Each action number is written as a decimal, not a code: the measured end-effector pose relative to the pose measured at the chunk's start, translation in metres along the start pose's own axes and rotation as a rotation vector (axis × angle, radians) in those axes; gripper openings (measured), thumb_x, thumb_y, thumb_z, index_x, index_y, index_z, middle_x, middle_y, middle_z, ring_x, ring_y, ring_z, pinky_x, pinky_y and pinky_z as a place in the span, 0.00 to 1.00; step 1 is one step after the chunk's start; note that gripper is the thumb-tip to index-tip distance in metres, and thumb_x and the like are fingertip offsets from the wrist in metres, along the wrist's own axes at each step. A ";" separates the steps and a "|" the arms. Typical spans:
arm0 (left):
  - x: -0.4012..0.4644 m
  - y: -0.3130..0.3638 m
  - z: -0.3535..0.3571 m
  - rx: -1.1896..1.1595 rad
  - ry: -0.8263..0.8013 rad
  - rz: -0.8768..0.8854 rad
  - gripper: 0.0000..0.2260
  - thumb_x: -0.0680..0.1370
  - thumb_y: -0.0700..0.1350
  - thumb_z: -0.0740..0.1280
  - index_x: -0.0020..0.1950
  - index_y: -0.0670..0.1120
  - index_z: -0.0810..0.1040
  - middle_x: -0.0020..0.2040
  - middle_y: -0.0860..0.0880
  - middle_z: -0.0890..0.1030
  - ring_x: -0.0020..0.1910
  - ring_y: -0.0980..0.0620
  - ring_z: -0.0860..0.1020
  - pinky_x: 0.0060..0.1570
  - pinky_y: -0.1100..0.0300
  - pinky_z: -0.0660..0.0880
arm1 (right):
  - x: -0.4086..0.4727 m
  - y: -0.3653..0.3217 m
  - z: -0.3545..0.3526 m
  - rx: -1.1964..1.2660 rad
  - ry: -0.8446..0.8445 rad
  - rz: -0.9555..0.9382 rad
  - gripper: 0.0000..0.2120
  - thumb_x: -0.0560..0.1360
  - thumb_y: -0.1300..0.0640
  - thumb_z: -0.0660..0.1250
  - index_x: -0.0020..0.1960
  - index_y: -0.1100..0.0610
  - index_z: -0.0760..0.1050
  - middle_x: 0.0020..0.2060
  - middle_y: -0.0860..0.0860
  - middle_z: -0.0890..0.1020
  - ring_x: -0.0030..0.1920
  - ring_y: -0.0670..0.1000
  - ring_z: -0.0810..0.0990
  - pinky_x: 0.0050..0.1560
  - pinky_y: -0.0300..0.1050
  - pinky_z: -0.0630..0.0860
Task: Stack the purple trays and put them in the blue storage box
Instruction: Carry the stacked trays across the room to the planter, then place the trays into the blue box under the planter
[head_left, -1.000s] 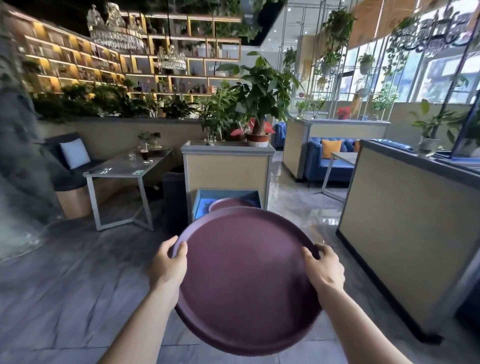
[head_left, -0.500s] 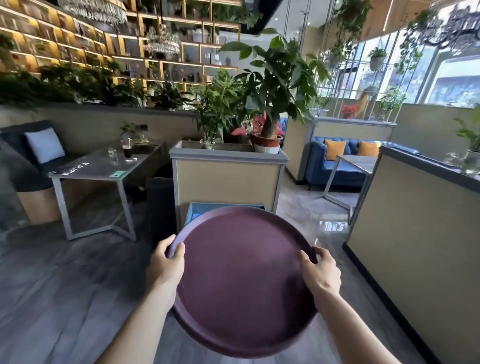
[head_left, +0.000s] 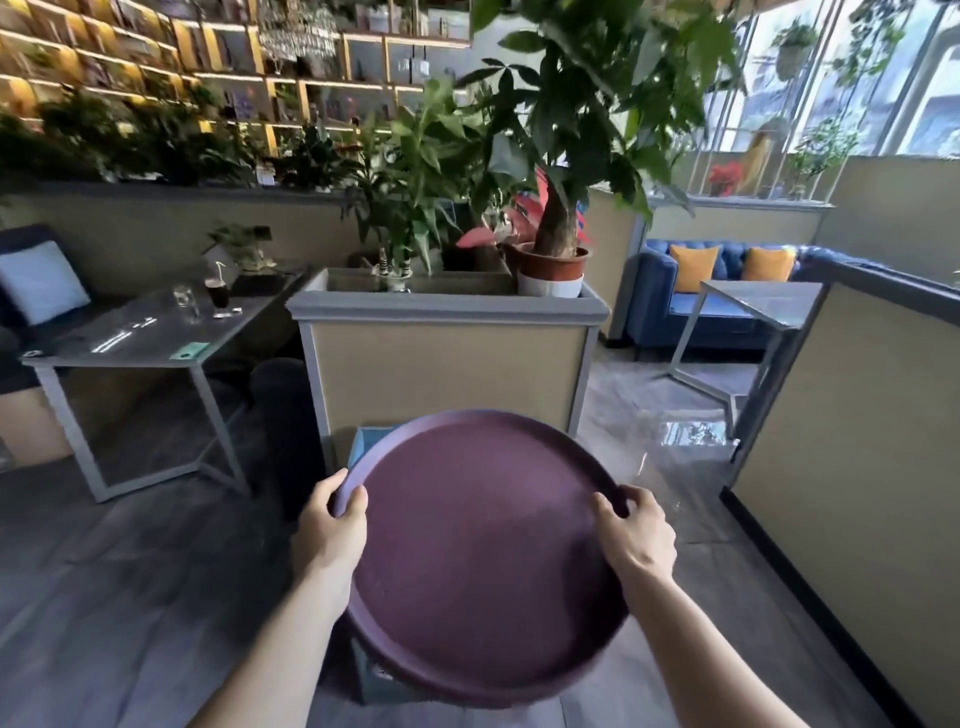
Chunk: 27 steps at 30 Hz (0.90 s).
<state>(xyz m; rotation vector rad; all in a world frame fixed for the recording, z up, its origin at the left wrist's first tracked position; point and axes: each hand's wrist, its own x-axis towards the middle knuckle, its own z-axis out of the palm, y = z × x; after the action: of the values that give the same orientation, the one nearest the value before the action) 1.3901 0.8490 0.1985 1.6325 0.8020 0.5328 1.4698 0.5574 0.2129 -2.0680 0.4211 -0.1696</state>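
both hands, left hand (head_left: 332, 525) and right hand (head_left: 631, 535), are clamped on opposite rims of the purple tray (head_left: 483, 556). the tray looks rigid, light and smooth; keep hold at the raised rim.

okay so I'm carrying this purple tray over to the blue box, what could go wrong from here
1. The purple tray hides nearly all of the blue storage box, so you may lower it blind and clip the box's rim.
2. The left hand and right hand grip only the tray's rim; a tilt could slip it.
3. The planter cabinet stands just behind the box; the tray's far edge may bump it.
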 end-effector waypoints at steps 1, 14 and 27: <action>0.018 -0.001 0.015 0.012 0.011 0.000 0.17 0.78 0.52 0.65 0.67 0.60 0.75 0.54 0.54 0.77 0.50 0.48 0.76 0.53 0.52 0.74 | 0.021 -0.002 0.013 -0.007 -0.007 0.001 0.22 0.71 0.45 0.67 0.63 0.49 0.74 0.61 0.52 0.80 0.61 0.59 0.77 0.59 0.52 0.71; 0.174 -0.053 0.129 0.269 0.101 -0.204 0.13 0.74 0.50 0.71 0.53 0.44 0.77 0.50 0.41 0.82 0.48 0.38 0.80 0.51 0.46 0.77 | 0.199 -0.014 0.139 -0.215 -0.148 0.050 0.15 0.71 0.48 0.66 0.57 0.48 0.75 0.51 0.56 0.83 0.53 0.62 0.80 0.52 0.50 0.74; 0.263 -0.146 0.174 0.617 -0.005 -0.331 0.16 0.71 0.50 0.75 0.55 0.44 0.81 0.50 0.41 0.84 0.51 0.37 0.81 0.43 0.53 0.71 | 0.251 0.050 0.252 -0.441 -0.243 0.111 0.14 0.71 0.59 0.65 0.57 0.52 0.74 0.50 0.57 0.83 0.50 0.62 0.79 0.47 0.49 0.73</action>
<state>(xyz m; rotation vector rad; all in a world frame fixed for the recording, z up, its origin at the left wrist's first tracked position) 1.6583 0.9429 -0.0022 1.9928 1.2896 0.0361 1.7647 0.6473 0.0284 -2.4506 0.4504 0.2622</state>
